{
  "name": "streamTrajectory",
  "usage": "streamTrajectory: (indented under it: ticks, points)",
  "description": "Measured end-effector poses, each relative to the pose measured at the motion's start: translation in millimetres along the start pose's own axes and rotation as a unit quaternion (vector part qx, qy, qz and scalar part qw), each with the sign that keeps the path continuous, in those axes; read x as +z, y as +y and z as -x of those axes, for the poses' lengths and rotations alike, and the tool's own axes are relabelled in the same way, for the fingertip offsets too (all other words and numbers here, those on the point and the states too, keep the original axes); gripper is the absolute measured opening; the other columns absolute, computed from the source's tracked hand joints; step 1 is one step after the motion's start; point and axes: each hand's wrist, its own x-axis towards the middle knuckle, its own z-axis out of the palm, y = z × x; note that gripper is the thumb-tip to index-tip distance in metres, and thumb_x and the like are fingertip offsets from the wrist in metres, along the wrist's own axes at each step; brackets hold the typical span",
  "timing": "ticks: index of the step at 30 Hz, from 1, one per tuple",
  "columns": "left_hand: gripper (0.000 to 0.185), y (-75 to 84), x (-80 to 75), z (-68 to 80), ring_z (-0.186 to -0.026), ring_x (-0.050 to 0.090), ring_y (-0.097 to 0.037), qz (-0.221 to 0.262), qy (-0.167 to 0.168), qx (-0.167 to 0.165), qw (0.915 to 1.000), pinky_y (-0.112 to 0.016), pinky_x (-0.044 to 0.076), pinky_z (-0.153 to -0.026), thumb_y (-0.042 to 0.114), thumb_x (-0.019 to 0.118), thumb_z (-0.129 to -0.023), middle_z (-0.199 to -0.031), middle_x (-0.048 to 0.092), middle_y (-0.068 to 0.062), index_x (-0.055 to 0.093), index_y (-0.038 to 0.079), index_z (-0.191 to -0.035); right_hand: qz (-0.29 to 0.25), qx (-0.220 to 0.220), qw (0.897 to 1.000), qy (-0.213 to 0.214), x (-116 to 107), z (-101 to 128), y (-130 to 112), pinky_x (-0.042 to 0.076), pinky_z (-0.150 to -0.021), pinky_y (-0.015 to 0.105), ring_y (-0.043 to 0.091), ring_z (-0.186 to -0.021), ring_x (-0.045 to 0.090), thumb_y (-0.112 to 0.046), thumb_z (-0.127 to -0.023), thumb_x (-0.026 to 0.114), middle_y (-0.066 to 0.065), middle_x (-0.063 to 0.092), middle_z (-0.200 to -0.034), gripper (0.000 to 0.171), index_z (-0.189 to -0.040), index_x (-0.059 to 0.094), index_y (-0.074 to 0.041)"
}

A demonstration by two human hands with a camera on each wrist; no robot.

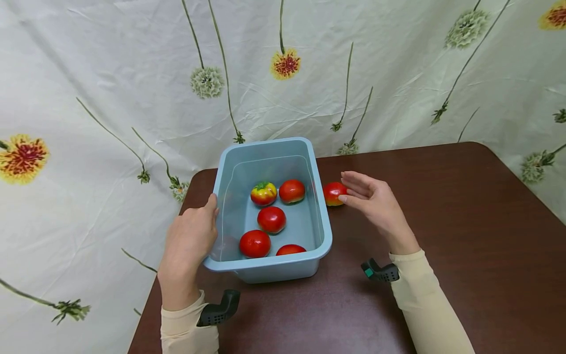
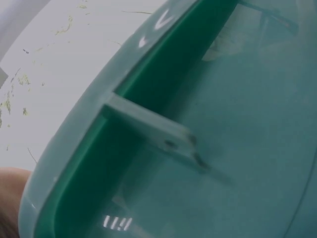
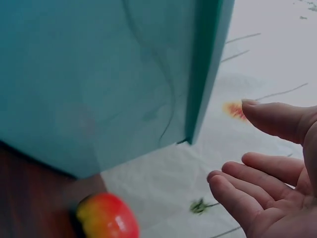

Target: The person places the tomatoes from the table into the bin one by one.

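Observation:
A light blue plastic bin (image 1: 305, 268) holds several shiny, tomato-like fruits, among them a red one (image 1: 271, 220) in the middle and a yellow-red one (image 1: 264, 193) with a green top. My left hand (image 1: 189, 241) grips the bin's left rim, its thumb along the edge; most of its fingers are hidden. In the left wrist view, the underside of the bin's rim (image 2: 94, 94) fills much of the picture. Just outside the bin's right wall lies another red fruit (image 1: 333, 193), yellowish on one side. Beside this fruit, my right hand (image 1: 376, 201) is held with fingers extended and thumb apart, nothing in its grasp.
The dark brown table (image 1: 464, 236) extends to the right and toward the front. Behind it and down the left side hangs a pale cloth (image 1: 146, 59) printed with flowers, close to the bin's far end. Each wrist wears a small black camera mount (image 1: 219, 309).

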Motion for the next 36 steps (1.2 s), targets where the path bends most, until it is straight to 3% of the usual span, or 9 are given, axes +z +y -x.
streamTrajectory:
  ticks: [6,18,25,36]
  points:
    - [0.044,0.2,-0.7,0.0,-0.053,0.054,-0.027,-0.001,-0.001,0.001,1.0,-0.038,0.047,-0.047,0.011,0.052,-0.098,-0.083,0.067,-0.026,0.046,-0.003,-0.14,-0.004,0.0,0.999,0.039,-0.2,-7.4,14.8,0.047,-0.097,0.023,0.024,-0.134,0.051,-0.015,-0.089,0.071,0.009,0.052,-0.145,0.058,-0.142,0.049,-0.007]
    - [0.044,0.5,-1.1,-0.2,-0.051,0.051,-0.025,0.003,-0.005,0.0,1.0,-0.035,0.043,-0.045,0.011,0.051,-0.098,-0.072,0.063,-0.02,0.046,-0.002,-0.14,0.015,-0.013,0.988,0.154,17.5,-25.2,65.6,0.043,-0.105,0.037,0.027,-0.133,0.051,-0.015,-0.087,0.073,0.008,0.053,-0.144,0.056,-0.139,0.052,-0.009]
    - [0.043,1.0,-0.7,0.1,-0.053,0.054,-0.027,0.002,-0.003,0.001,1.0,-0.038,0.046,-0.048,0.011,0.052,-0.098,-0.076,0.065,-0.021,0.047,-0.002,-0.139,0.034,0.011,0.987,0.158,18.0,-28.5,88.6,0.04,-0.109,0.038,0.024,-0.138,0.047,-0.014,-0.086,0.075,0.007,0.047,-0.149,0.064,-0.144,0.047,-0.012]
    - [0.043,1.2,-0.4,0.0,-0.057,0.058,-0.029,0.001,-0.003,0.001,1.0,-0.043,0.052,-0.054,0.012,0.052,-0.098,-0.084,0.067,-0.025,0.047,-0.002,-0.139,0.009,0.022,0.986,0.164,21.5,-37.2,115.9,0.036,-0.111,0.037,0.023,-0.141,0.042,-0.011,-0.084,0.075,0.011,0.042,-0.153,0.073,-0.148,0.041,-0.009]
